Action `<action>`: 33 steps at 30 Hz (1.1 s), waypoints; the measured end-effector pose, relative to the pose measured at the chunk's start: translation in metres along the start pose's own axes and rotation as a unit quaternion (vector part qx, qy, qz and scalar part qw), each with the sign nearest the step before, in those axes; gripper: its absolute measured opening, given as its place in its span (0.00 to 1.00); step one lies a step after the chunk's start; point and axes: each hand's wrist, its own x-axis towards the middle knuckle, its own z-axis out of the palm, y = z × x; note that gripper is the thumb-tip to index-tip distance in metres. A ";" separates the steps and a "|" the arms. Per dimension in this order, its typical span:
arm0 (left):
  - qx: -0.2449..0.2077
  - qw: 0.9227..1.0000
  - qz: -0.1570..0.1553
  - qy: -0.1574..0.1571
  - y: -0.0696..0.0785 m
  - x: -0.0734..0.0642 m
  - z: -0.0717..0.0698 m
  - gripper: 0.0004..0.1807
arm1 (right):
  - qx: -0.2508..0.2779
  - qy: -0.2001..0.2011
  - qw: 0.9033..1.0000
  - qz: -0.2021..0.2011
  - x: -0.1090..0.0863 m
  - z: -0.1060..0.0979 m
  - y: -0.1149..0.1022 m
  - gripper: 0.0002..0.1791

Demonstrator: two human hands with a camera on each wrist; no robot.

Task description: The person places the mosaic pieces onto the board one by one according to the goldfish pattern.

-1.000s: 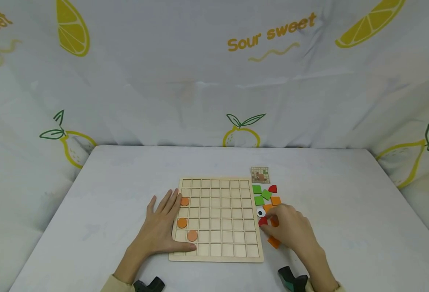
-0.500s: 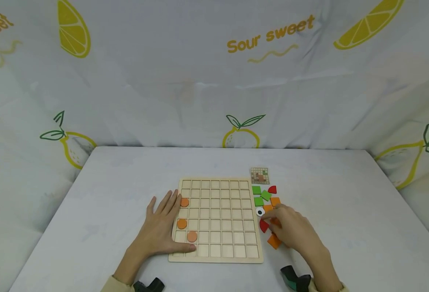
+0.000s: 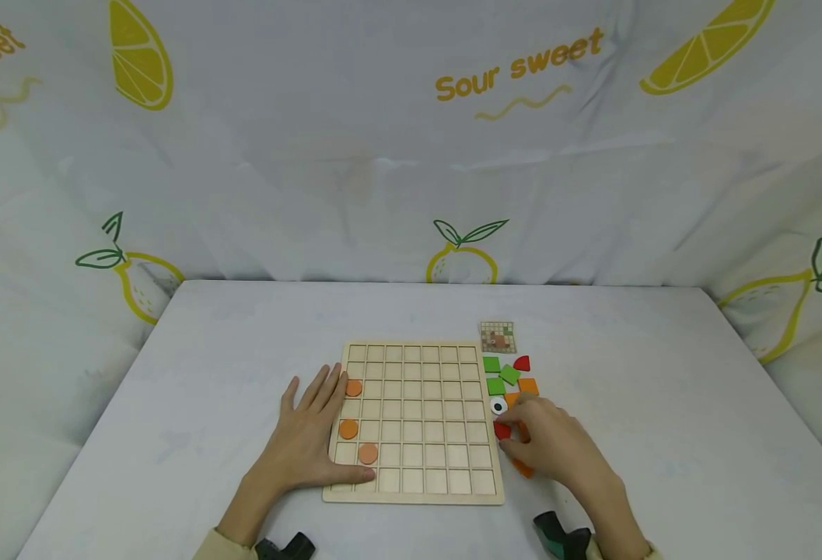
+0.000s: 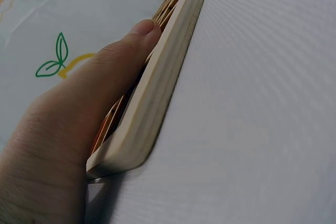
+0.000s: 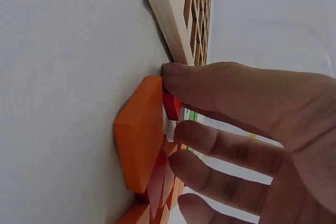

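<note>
A light wooden grid board (image 3: pixel 417 497) lies on the white table. My left hand (image 3: pixel 306 443) rests spread along its left edge, thumb (image 4: pixel 113 64) over the near left corner. Near that hand, orange discs (image 3: pixel 368 453) sit in cells on the board's left side. Beside the board's right edge, my right hand (image 3: pixel 557 439) pinches a red quarter-circle tile (image 3: pixel 501 430) between thumb and index finger. In the right wrist view, the red tile (image 5: pixel 171 106) shows between those fingertips, with an orange square tile (image 5: pixel 139 135) close by. The right hand partly hides several tiles.
Green square tiles (image 3: pixel 491 364), another red quarter-circle tile (image 3: pixel 521 363), orange square tiles (image 3: pixel 528 386) and a white eye disc (image 3: pixel 498 405) lie along the board's right side. A small pattern card (image 3: pixel 498 337) lies behind them. A lemon-printed curtain (image 3: pixel 313 194) hangs beyond the table.
My right hand's fingers shift around the red quarter-circle tile, which has turned and slid slightly toward the board since half a second ago. The left hand and board stay still.
</note>
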 end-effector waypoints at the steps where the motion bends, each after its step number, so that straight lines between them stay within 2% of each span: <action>1: 0.000 1.000 0.000 0.000 0.000 0.000 0.000 0.79 | 0.000 0.000 1.000 -0.001 0.000 0.000 0.000 0.13; 19: 0.011 1.000 0.003 0.005 -0.001 0.000 0.002 0.79 | 0.006 0.009 1.000 -0.027 0.002 0.002 0.001 0.12; 33: 0.005 1.000 0.002 0.005 0.000 0.000 0.001 0.78 | 0.030 0.027 0.999 -0.016 0.003 -0.004 0.000 0.12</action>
